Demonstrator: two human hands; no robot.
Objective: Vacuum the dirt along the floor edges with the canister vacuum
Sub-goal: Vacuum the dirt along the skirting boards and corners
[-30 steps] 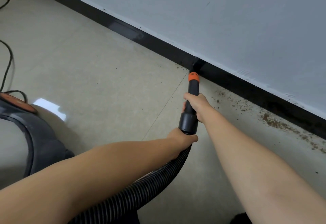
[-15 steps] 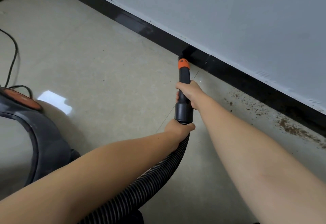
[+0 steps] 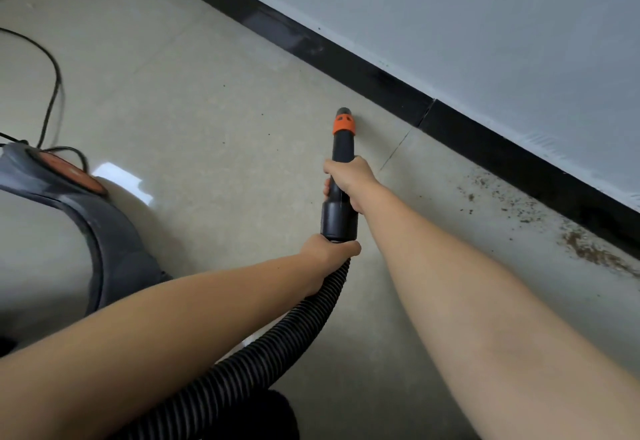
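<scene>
While your right hand (image 3: 349, 176) grips black vacuum wand with orange collar (image 3: 341, 169) and left hand (image 3: 327, 249) clenches ribbed black hose (image 3: 277, 328) just behind it, job looks partly done. Beige tile floor (image 3: 207, 93) ahead of fingers mostly clean; brown dirt strip (image 3: 588, 249) remains right of your fingers, against black baseboard (image 3: 346, 58). Open floor left; grey canister body (image 3: 114, 249) and black cord (image 3: 55, 69) sit beyond.

Head camera looks steeply down, close over floor (image 3: 207, 100) toward baseboard (image 3: 485, 148).
</scene>
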